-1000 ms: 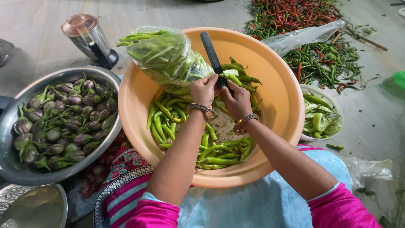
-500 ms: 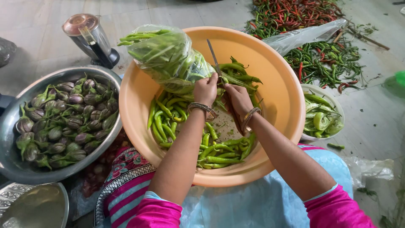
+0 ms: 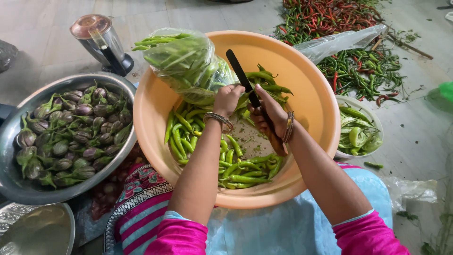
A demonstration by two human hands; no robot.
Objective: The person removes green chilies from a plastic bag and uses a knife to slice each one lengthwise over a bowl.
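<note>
The right hand (image 3: 268,113) is closed around the wooden handle of a knife (image 3: 247,87), its dark blade pointing up and away over the far side of an orange basin (image 3: 321,118). The left hand (image 3: 227,98) sits just beside it, fingers pinched together on a green chilli (image 3: 244,100) that lies against the blade. Both wrists carry bangles. The two hands hover over the middle of the basin, which rests on the person's lap

Inside the basin, long green chillies (image 3: 184,134) lie heaped along the left and near walls, with small green scraps on the bare bottom between them. A clear plastic bag (image 3: 181,61) stuffed with more green chillies leans over the far left rim of the basin, touching the left hand's knuckles

To the left on the floor stands a wide steel bowl (image 3: 12,182) filled with small purple aubergines (image 3: 71,134). Behind it is a blender jar (image 3: 96,40) with a coppery lid. To the right of the basin, a small white bowl (image 3: 373,118) holds split green pieces. Farther off, red and green chillies (image 3: 349,38) lie spread on the floor around a clear plastic sheet (image 3: 339,40)
</note>
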